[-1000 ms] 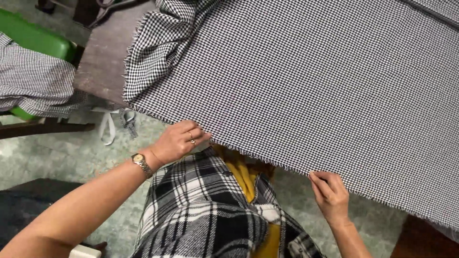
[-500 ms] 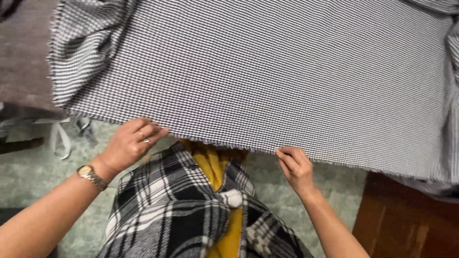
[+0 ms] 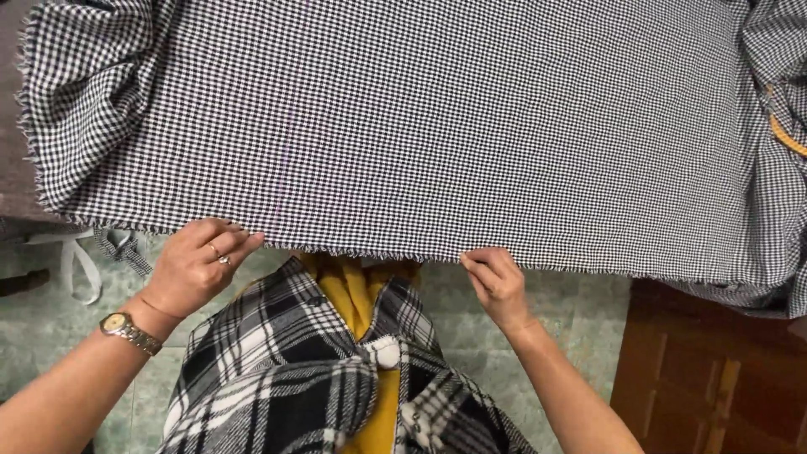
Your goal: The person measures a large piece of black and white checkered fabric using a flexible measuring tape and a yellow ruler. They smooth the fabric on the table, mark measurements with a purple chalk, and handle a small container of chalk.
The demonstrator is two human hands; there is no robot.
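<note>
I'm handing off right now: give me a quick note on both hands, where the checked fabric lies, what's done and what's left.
Left hand: fingers pinch the near frayed edge of the checked fabric.
Right hand: pinches the same edge, further right.
Fabric: spread flat over the table, near edge hanging just past it, bunched at the far-right end by a yellow tape.
Done: middle lies smooth.
Left: likely the bunched ends.

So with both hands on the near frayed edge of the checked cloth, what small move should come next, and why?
Probably a gentle pull toward the body. The left hand and right hand both pinch the frayed near edge of the checked cloth, which lies mostly flat but bunches at the left and right ends, so an even tug might smooth it.
</note>
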